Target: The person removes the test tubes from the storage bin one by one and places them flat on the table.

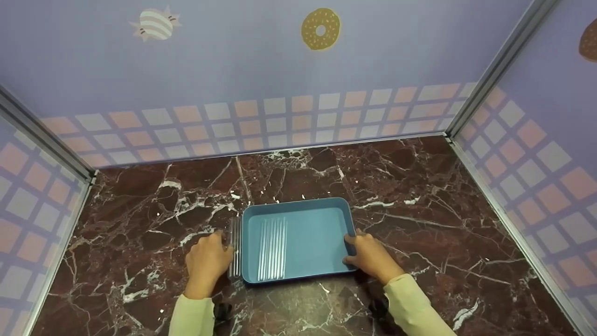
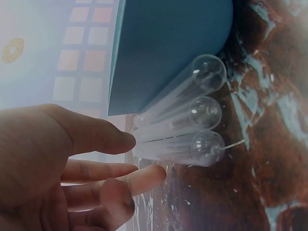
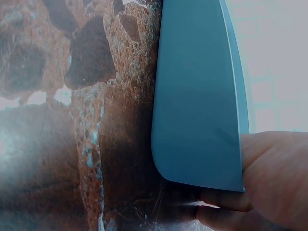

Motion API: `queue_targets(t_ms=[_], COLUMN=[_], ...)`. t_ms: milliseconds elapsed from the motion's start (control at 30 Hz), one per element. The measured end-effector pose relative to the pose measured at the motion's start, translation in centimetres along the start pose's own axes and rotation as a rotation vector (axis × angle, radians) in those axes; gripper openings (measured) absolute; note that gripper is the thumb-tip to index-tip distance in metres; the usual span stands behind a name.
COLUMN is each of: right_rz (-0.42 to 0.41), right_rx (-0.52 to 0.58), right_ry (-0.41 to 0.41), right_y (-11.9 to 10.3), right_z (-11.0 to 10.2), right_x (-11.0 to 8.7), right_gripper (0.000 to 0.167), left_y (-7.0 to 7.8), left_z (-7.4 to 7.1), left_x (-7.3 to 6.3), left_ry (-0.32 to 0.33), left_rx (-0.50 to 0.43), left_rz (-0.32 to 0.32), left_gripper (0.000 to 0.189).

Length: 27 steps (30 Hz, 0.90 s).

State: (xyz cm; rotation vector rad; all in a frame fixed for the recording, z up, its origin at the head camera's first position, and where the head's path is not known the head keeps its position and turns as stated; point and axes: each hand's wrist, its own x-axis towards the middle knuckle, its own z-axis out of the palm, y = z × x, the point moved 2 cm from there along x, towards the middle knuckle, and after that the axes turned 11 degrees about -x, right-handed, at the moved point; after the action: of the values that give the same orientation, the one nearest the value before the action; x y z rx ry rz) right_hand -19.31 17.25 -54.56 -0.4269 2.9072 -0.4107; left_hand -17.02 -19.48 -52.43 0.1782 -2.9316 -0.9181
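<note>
A blue rectangular tray (image 1: 317, 242) sits on the dark marble surface, with several clear tubes (image 1: 273, 249) side by side in its left half. Outside its left wall lie three clear round-ended tubes (image 2: 185, 120), parallel to that wall. My left hand (image 1: 208, 261) is beside these outer tubes, its thumb and fingers apart; the left wrist view shows nothing gripped between them. At the opposite end, my right hand (image 1: 371, 254) grips the tray's right wall, some fingertips over the rim inside. In the right wrist view, other fingers (image 3: 224, 199) are partly hidden by the tray.
A lilac wall (image 1: 242, 70) with pale and pink squares stands behind the marble surface (image 1: 140, 224). Similar panels, such as the right side wall (image 1: 527, 154), border it left and right, with metal strips at the corners. Small dark objects (image 1: 223, 311) are near both wrists.
</note>
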Motion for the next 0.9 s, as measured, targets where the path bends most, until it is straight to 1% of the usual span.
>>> queue_targets(t_ms=[200, 367, 467, 633, 767, 900], right_rz=[-0.008, -0.009, -0.012, 0.007, 0.022, 0.023], right_rx=[-0.007, -0.014, -0.025, -0.007, 0.013, 0.020], right_ry=[0.015, -0.015, -0.028, -0.039, -0.039, -0.030], right_y=[0.0, -0.1, -0.1, -0.1, 0.0, 0.0], right_z=[0.1, 0.1, 0.0, -0.1, -0.2, -0.2], right_x=[0.1, 0.1, 0.1, 0.2, 0.1, 0.0], right_gripper=[0.060, 0.060, 0.061, 0.060, 0.060, 0.060], left_y=[0.1, 0.2, 0.4, 0.9, 1.2, 1.4], left_z=[-0.2, -0.5, -0.6, -0.9, -1.1, -1.2], left_x=[-0.2, -0.3, -0.5, -0.8, -1.0, -1.1], left_ry=[0.001, -0.008, -0.002, 0.011, 0.018, 0.027], left_rx=[0.003, -0.006, -0.009, -0.014, -0.028, -0.046], left_rz=[0.001, -0.013, -0.006, 0.008, 0.015, 0.039], left_gripper=[0.037, 0.036, 0.036, 0.034, 0.028, 0.019])
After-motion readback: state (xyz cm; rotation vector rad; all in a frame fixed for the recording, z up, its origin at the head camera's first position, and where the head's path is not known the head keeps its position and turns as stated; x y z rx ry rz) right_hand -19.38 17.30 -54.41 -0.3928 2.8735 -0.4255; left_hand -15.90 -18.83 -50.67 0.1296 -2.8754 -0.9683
